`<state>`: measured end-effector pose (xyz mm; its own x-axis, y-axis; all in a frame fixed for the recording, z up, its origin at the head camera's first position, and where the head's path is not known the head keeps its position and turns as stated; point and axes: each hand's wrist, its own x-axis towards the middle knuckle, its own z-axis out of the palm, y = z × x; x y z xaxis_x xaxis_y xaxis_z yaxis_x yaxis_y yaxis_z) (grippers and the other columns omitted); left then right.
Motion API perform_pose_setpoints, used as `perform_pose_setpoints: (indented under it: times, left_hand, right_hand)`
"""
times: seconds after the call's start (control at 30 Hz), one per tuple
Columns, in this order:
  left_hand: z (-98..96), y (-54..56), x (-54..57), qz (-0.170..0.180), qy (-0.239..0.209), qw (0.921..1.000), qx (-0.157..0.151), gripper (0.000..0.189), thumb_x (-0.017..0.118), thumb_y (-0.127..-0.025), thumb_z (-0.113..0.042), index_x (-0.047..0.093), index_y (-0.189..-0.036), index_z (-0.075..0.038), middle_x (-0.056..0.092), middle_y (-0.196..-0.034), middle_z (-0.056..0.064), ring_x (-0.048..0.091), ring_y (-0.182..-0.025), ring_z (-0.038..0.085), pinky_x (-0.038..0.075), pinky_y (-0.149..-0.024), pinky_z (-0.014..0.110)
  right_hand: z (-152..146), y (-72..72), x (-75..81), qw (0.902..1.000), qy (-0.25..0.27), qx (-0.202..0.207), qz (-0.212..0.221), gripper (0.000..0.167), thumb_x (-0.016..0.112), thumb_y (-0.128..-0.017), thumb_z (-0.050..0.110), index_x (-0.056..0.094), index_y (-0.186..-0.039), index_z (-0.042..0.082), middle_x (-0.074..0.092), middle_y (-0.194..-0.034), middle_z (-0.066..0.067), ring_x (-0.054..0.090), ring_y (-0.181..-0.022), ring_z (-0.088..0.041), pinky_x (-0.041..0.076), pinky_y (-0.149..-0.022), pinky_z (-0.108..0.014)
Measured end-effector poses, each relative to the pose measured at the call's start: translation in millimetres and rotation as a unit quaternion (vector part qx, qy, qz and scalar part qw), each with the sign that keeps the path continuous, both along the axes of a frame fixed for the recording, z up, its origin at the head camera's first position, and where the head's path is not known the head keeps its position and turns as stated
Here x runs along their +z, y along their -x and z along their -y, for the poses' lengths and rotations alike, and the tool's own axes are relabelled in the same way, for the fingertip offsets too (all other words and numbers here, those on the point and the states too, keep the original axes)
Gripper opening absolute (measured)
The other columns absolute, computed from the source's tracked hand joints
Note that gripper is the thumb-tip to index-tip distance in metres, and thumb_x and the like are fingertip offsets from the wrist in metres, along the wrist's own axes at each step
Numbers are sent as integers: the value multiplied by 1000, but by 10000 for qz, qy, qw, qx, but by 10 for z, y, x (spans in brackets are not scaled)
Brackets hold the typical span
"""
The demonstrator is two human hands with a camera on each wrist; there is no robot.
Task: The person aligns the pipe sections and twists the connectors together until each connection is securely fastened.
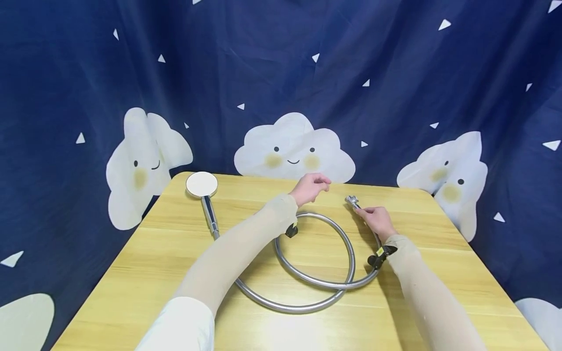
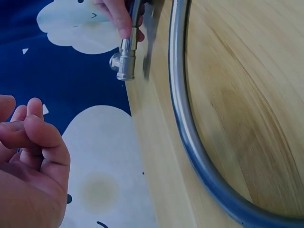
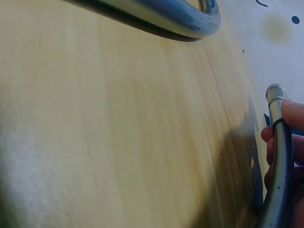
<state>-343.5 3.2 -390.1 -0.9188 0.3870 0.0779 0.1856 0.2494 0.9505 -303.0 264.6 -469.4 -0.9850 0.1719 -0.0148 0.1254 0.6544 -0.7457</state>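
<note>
In the head view my right hand (image 1: 376, 222) pinches a metal shower hose (image 1: 307, 308) near its end, just below a chrome angled fitting (image 1: 351, 200). The left wrist view shows this fitting (image 2: 126, 64) with a short side branch, raised off the tabletop. Thumb and fingers of the right hand (image 3: 295, 118) wrap the hose end in the right wrist view. My left hand (image 1: 311, 188) hovers over the far middle of the table, fingers loosely bent and holding nothing. A round white-faced shower head (image 1: 202, 185) with a chrome handle lies at the far left, joined to the hose.
The hose lies in a wide loop on the pale wooden table (image 1: 145, 292), crossing itself near the middle. My left forearm passes over part of it. Behind the table's far edge hangs a dark blue curtain (image 1: 263, 58) with smiling clouds. Small cameras are strapped to both wrists.
</note>
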Motion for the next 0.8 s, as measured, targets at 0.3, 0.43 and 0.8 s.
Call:
perform_pose_setpoints:
  times: [0.3,0.43,0.8]
  left_hand:
    - [95,-2,-69,139,-58,9999,-47,23,63,-93,-8,70,-115,-9,71,-110,14,35,-45,7,36,-44,21]
    - [132,-35,-62,75,61,10000,23,24,63,-93,-9,70,-115,-10,72,-106,8,35,-46,6,37,-45,21]
    - [334,-55,-123,137,250,9996,-27,24,60,-95,-11,69,-117,-9,69,-117,16,39,-53,8,38,-48,20]
  right_hand:
    - [-27,-9,-53,9996,-205,213,30,41,73,-91,33,75,-112,-2,75,-99,-13,57,-82,-19,44,-65,-26]
    - [-4,-32,-58,9991,-200,364,-72,36,74,-91,28,72,-112,-2,71,-102,-16,57,-82,-20,46,-69,-27]
    - [-34,-62,-95,9955,-632,704,-67,29,72,-92,24,70,-106,-1,70,-97,-15,59,-83,-22,45,-71,-28]
